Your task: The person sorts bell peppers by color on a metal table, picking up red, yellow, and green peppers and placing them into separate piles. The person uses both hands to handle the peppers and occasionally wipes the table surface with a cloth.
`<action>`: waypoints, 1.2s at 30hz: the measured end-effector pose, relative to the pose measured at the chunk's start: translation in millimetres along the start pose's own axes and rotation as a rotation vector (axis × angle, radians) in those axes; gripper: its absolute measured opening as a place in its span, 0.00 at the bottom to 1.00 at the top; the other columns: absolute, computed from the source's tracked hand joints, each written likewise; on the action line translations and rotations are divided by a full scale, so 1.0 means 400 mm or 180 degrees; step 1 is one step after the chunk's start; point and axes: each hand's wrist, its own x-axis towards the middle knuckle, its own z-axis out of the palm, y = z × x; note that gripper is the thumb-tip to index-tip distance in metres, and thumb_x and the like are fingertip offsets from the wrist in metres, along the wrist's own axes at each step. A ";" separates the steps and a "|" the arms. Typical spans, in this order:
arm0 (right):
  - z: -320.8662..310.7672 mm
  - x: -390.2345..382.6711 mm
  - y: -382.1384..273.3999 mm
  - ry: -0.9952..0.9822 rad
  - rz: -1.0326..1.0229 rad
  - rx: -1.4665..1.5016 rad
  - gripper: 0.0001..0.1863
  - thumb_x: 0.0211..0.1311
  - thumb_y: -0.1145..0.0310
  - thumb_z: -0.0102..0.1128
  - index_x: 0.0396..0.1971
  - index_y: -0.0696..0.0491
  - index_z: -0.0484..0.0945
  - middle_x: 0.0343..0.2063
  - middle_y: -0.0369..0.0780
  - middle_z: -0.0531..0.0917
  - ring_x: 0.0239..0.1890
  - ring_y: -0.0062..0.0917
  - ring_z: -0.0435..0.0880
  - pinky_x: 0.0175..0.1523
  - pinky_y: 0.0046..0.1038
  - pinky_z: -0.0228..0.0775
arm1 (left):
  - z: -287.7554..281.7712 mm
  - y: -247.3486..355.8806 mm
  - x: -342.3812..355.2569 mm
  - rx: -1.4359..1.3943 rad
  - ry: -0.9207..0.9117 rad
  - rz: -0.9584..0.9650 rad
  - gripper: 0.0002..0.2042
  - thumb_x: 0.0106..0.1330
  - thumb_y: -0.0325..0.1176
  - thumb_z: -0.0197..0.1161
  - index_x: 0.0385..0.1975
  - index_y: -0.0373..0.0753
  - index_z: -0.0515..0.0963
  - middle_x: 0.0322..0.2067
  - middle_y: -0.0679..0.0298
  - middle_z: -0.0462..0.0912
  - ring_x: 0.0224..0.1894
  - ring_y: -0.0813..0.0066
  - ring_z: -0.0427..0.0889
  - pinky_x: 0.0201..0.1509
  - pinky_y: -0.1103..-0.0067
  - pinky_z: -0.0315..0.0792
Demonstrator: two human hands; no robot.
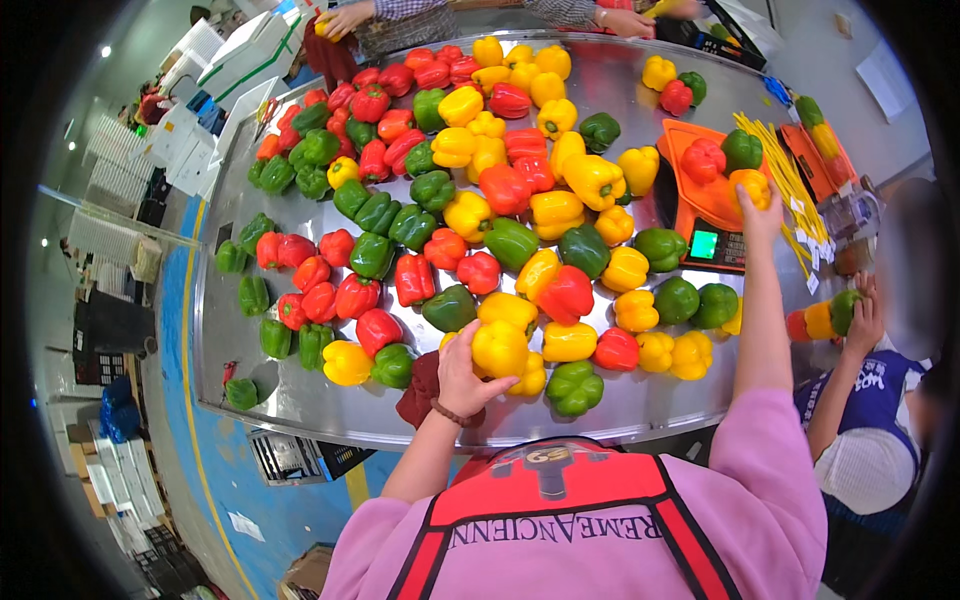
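Note:
Near the front edge of the metal table, my left hand [462, 382] is closed round a yellow bell pepper [500, 348]. A dark red cloth [420, 398] lies beside that wrist. Farther right, my right hand [764, 214] grips another yellow bell pepper [746, 188] at the orange tray [712, 205] of a scale. Whether this pepper rests on the tray, I cannot tell. A red bell pepper [703, 160] and a green bell pepper [742, 149] sit in the tray. The scale's lit green display [704, 245] faces me.
Many loose red, green and yellow peppers cover the metal table [660, 405]. Yellow strips [775, 165] lie right of the scale. At the right, a co-worker's hand [866, 318] holds a row of peppers [822, 318]. Across the table are other people's hands [345, 18].

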 end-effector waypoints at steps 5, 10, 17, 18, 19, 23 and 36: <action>0.150 -0.265 -0.278 -0.1892 -0.1031 0.0302 0.39 0.45 0.63 0.75 0.59 0.54 0.68 0.55 0.46 0.73 0.57 0.35 0.74 0.62 0.34 0.66 | -0.001 0.004 0.004 0.0118 0.0097 0.0096 0.48 0.38 0.52 0.78 0.62 0.41 0.63 0.51 0.57 0.76 0.52 0.55 0.75 0.59 0.62 0.64; 0.356 -0.370 -0.426 -0.3377 -0.2103 -0.0140 0.30 0.47 0.56 0.72 0.51 0.52 0.75 0.56 0.46 0.74 0.61 0.43 0.69 0.65 0.39 0.61 | 0.002 -0.015 0.008 0.0028 0.0131 0.0236 0.48 0.37 0.54 0.78 0.60 0.39 0.65 0.48 0.57 0.77 0.50 0.55 0.76 0.59 0.62 0.65; 0.764 -0.348 -0.567 -0.2790 -0.2593 -0.0427 0.34 0.48 0.61 0.71 0.57 0.49 0.70 0.53 0.45 0.76 0.58 0.41 0.73 0.61 0.39 0.67 | -0.004 -0.020 0.005 -0.0129 0.0118 0.0285 0.47 0.38 0.54 0.78 0.59 0.38 0.65 0.49 0.56 0.78 0.51 0.55 0.77 0.60 0.59 0.64; 0.816 -0.355 -0.580 -0.2651 -0.2709 -0.0684 0.35 0.47 0.62 0.71 0.58 0.48 0.69 0.53 0.44 0.76 0.58 0.40 0.73 0.60 0.39 0.68 | -0.003 -0.022 0.002 -0.0130 0.0168 0.0329 0.47 0.38 0.54 0.78 0.59 0.37 0.65 0.50 0.56 0.78 0.52 0.55 0.77 0.60 0.59 0.64; 0.861 -0.360 -0.589 -0.2505 -0.2821 -0.0948 0.37 0.46 0.62 0.71 0.60 0.47 0.68 0.53 0.44 0.76 0.58 0.39 0.73 0.60 0.39 0.68 | -0.002 -0.023 0.001 -0.0135 0.0214 0.0377 0.47 0.39 0.54 0.78 0.59 0.37 0.65 0.51 0.56 0.77 0.52 0.55 0.77 0.60 0.59 0.64; 0.959 -0.349 -0.585 -0.3039 -0.2928 -0.1728 0.39 0.44 0.59 0.72 0.61 0.44 0.67 0.51 0.43 0.76 0.55 0.38 0.76 0.56 0.39 0.71 | 0.004 -0.024 0.005 -0.0068 0.0130 0.0411 0.47 0.39 0.54 0.78 0.59 0.37 0.65 0.53 0.56 0.77 0.53 0.57 0.77 0.60 0.60 0.64; 0.312 -0.332 -0.581 -0.2833 -0.0790 0.1231 0.48 0.40 0.61 0.78 0.63 0.53 0.62 0.54 0.43 0.75 0.57 0.29 0.74 0.63 0.32 0.63 | 0.008 -0.019 0.004 0.0156 0.0085 0.0285 0.48 0.37 0.54 0.78 0.59 0.36 0.64 0.52 0.57 0.76 0.52 0.54 0.74 0.60 0.61 0.62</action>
